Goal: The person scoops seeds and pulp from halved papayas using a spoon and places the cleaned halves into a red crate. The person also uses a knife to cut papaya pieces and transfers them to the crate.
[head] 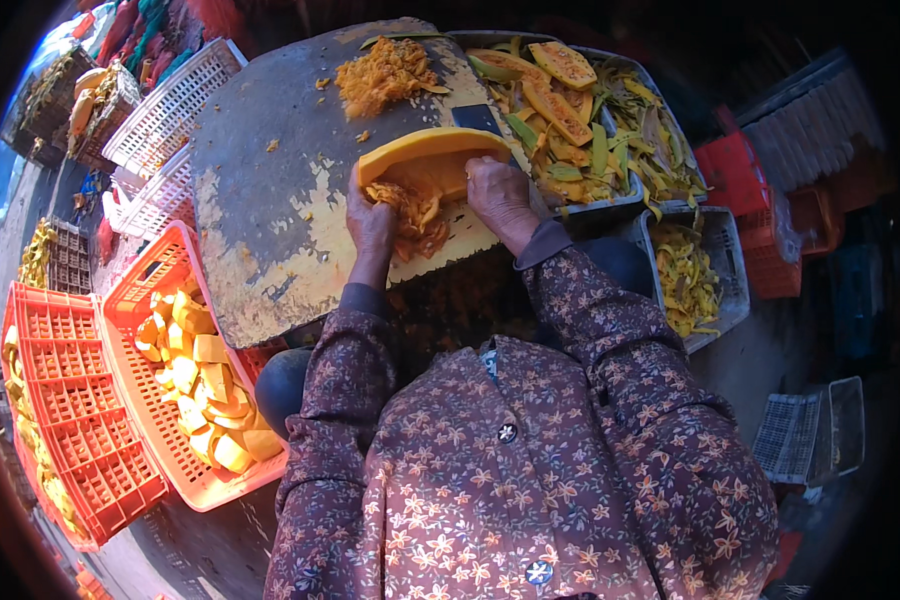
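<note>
A long hollowed piece of orange-fleshed pumpkin is held up over the worn work board. My left hand grips its left end, thumb towards the hollow. My right hand is curled at the right end of the hollow; whether it holds a tool there is hidden. Loose stringy pulp hangs out of the hollow beside my left thumb, over the board's near edge. Farther back on the board lies a heap of scraped pulp. Behind the pumpkin's right end sits a dark flat rectangular object.
At the left, a red plastic crate holds cut pumpkin chunks; another red crate adjoins it. White crates stand behind. On the right are trays of peelings, with seeded pumpkin slices, and a grey bin.
</note>
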